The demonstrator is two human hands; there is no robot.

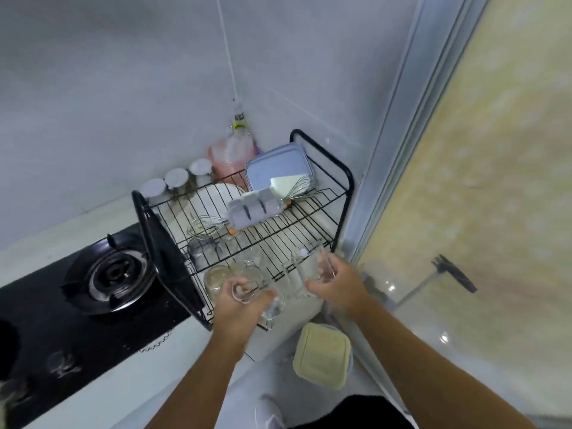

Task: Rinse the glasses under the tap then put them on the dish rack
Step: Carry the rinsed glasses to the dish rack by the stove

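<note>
Head view: both hands reach to the front of a black wire dish rack standing on the pale table.
Left hand: fingers curled round a clear glass, tilted, at the rack's front lower edge.
Right hand: grips a second glass by the rack's front right corner.
Lower tier: rinsed glasses stand under the top shelf.
Top shelf: whisk, grey tray.
Left of rack: gas burner.
Near edge: beige-lidded container.
</note>
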